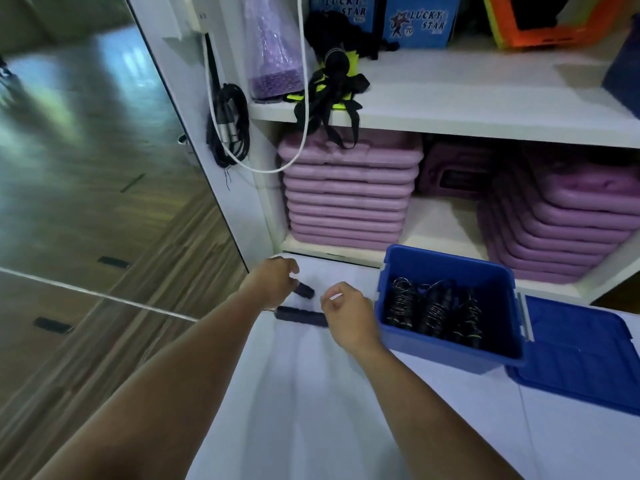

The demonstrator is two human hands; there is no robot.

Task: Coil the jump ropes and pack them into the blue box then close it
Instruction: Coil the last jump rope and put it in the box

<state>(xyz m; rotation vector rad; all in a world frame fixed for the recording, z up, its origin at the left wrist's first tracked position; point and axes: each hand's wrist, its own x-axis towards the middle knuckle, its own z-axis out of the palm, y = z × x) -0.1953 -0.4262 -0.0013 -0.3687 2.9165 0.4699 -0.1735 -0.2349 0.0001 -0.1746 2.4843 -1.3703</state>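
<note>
your left hand (pixel 273 280) is curled on one dark jump rope handle (pixel 304 290), its fingers clamped round the near end while the far end pokes out toward your right. your right hand (pixel 348 315) sits just beside it, fingers bent inward and pinched together near the thumb; the blur hides whether they hold the thin rope, so you cannot tell what they grip. a second dark handle (pixel 301 315) lies flat on the white floor (pixel 311 393) between your two hands, its right end running under your right hand.

the blue box (pixel 446 271) stands open on the floor just to the right of your right hand, touching the foot of the white shelf unit (pixel 485 88). inside it lie three coiled jump ropes (pixel 434 311), black with thin pale windings, side by side on the bottom. the blue lid (pixel 581 355) lies flat on the floor at the box's right side, close against it.

behind the box, the lower shelf carries two stacks of purple pads (pixel 349 192), one on the left and one further right. the shelf above holds black and yellow straps (pixel 332 84) hanging over its edge and blue cartons printed "lucky star" (pixel 417 24). a black cable (pixel 230 123) and a white cord (pixel 304 109) hang on the left side of the unit, next to a mirror wall (pixel 86 150).
</note>
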